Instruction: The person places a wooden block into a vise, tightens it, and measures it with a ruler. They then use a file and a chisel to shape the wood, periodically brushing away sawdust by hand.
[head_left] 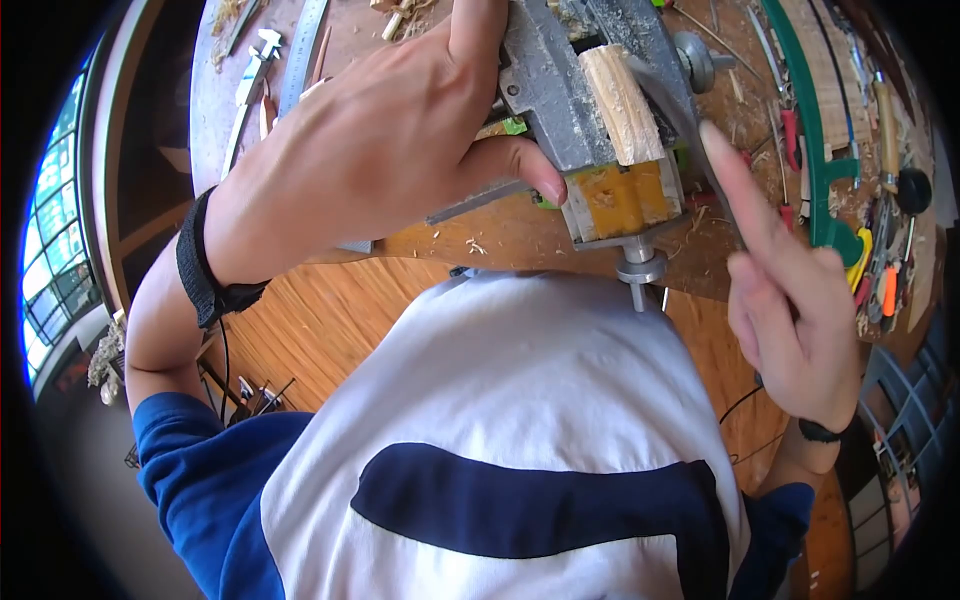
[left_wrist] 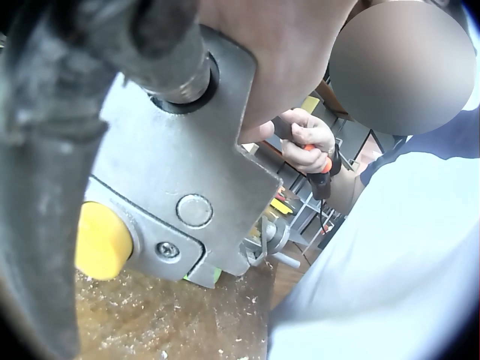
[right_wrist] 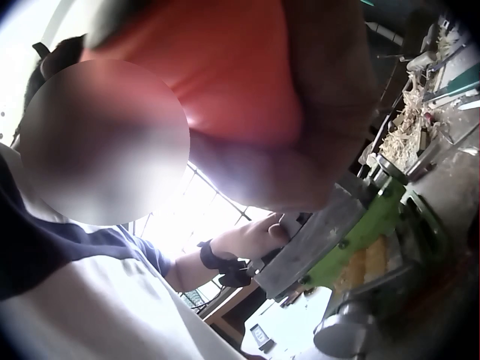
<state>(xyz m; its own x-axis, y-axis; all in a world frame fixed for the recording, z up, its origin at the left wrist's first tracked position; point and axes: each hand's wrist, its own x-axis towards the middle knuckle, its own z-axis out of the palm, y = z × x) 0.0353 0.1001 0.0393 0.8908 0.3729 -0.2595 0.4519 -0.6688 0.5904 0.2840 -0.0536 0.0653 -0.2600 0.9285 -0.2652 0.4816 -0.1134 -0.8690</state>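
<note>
A pale, rough-cut wood piece (head_left: 622, 105) is clamped upright-slanted in a dusty grey vise (head_left: 560, 95) with a yellow block (head_left: 625, 200) below it. My left hand (head_left: 375, 140) lies over the vise's left side, thumb extended along its edge; its fingertips are out of sight at the top. My right hand (head_left: 795, 310) grips a tool, its index finger stretched along the grey, blurred blade (head_left: 685, 125) beside the wood. Orange and black show on the tool's handle (left_wrist: 321, 180) in the left wrist view. The blade's edge is too blurred to tell.
Calipers (head_left: 255, 75) and a steel ruler (head_left: 303, 60) lie left of the vise. At the right are a green saw-like frame (head_left: 825, 190), an orange-handled tool (head_left: 889, 290) and other hand tools. Shavings (head_left: 475, 245) are scattered over the bench; the vise screw (head_left: 640, 265) juts toward the shirt.
</note>
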